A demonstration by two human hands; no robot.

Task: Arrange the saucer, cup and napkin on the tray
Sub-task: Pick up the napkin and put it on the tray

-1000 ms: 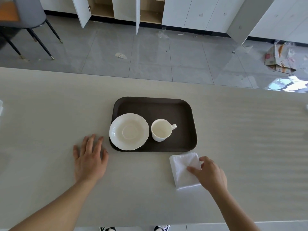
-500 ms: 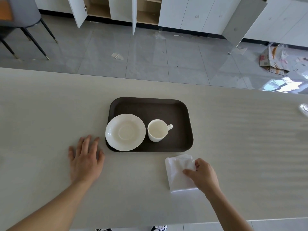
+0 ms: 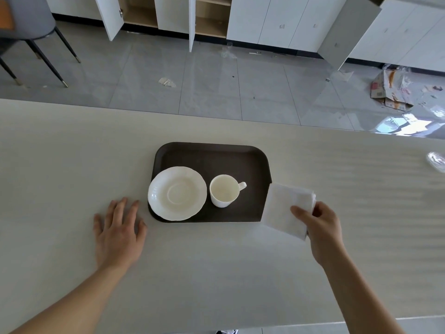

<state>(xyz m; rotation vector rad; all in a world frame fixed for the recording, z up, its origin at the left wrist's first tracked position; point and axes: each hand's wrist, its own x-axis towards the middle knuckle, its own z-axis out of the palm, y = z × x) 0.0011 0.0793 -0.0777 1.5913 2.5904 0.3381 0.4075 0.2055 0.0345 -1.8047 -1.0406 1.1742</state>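
Observation:
A dark brown tray (image 3: 212,155) lies on the pale table. On its left part sits a white saucer (image 3: 177,193), its rim reaching over the tray's front left edge. An empty white cup (image 3: 224,191) stands upright beside it, handle to the right. My right hand (image 3: 319,221) pinches a folded white napkin (image 3: 285,209) and holds it lifted over the tray's right front corner. My left hand (image 3: 118,231) rests flat on the table left of the tray, fingers spread, holding nothing.
A clear glassy object (image 3: 436,162) lies at the table's right edge. Beyond the table's far edge are grey floor tiles, white cabinets with open doors (image 3: 192,20), a chair (image 3: 29,32) at far left and torn cardboard (image 3: 390,90) at right.
My right hand has picked the napkin up off the table in front of the tray and carried it up and right to the tray's right corner. My left hand stayed flat.

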